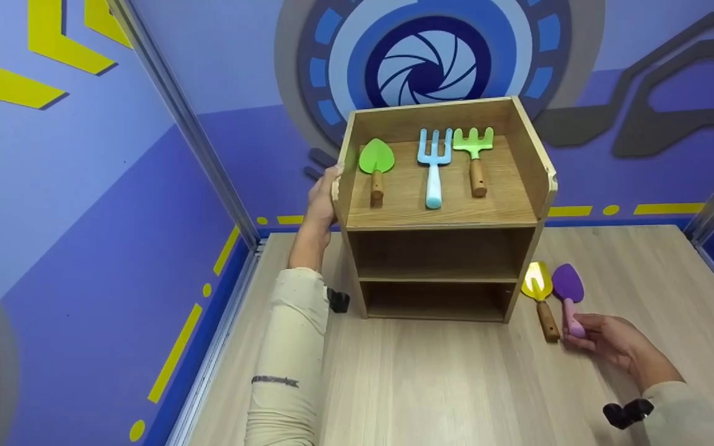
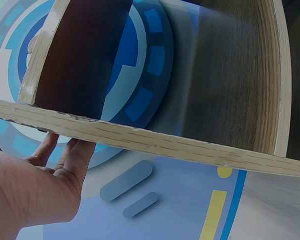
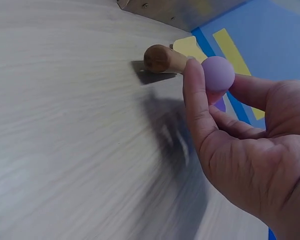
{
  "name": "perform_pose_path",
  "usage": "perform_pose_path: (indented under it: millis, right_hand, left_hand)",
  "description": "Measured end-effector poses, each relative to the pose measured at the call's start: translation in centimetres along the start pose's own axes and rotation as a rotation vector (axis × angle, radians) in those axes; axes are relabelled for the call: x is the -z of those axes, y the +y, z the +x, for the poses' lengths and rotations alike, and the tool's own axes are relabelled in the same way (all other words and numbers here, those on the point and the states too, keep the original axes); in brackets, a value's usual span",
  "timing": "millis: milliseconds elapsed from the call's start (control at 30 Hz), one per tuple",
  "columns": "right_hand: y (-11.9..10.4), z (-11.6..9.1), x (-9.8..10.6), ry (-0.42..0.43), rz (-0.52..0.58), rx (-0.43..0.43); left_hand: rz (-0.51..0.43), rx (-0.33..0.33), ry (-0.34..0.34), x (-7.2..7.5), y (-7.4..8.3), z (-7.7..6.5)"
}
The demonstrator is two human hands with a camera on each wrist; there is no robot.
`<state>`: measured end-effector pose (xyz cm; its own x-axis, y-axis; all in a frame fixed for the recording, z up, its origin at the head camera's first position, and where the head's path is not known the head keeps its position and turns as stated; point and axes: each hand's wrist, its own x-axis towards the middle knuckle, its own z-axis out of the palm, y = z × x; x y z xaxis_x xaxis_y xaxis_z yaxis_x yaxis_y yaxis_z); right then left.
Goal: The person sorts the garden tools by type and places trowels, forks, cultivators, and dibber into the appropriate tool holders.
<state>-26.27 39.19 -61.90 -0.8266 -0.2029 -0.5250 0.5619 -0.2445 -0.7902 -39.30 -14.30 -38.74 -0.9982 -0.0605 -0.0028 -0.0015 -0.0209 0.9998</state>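
At the left side of a small wooden shelf [image 1: 437, 224], my left hand [image 1: 321, 201] holds its side panel [image 2: 154, 141]; several fingers rest against the outer face in the left wrist view. My right hand [image 1: 617, 344] pinches the pink handle [image 3: 218, 74] of a toy trowel with a purple blade [image 1: 568, 284], thumb and fingers round the handle end. Beside it lies a yellow toy trowel [image 1: 537, 282] with a wooden handle [image 3: 162, 59]. On the shelf's top tier lie a green trowel [image 1: 376, 156], a light blue fork [image 1: 434, 164] and a green rake [image 1: 474, 145].
The shelf stands on a light wood table [image 1: 431, 378] near the back wall [image 1: 239, 142]. Below its top tier are two open compartments. A metal frame post [image 1: 177, 105] and a patterned panel [image 1: 103, 204] bound the left side.
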Motion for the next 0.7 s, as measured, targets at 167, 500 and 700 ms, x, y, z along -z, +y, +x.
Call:
perform_pose_path:
  millis: [167, 500, 700]
  right_hand:
    - [-0.2, -0.4, -0.2, 0.006, -0.015, 0.016]
    - [-1.7, -1.3, -1.5, 0.005, -0.147, 0.1]
    - [-2.4, -1.8, -2.3, 0.023, -0.268, 0.174]
  left_hand:
    - [-0.008, -0.009, 0.0, 0.1, 0.0, 0.0]
    - [-0.023, -0.003, -0.001, 0.1, -0.1, 0.0]
    - [-0.016, -0.003, -0.004, 0.0, 0.0, 0.0]
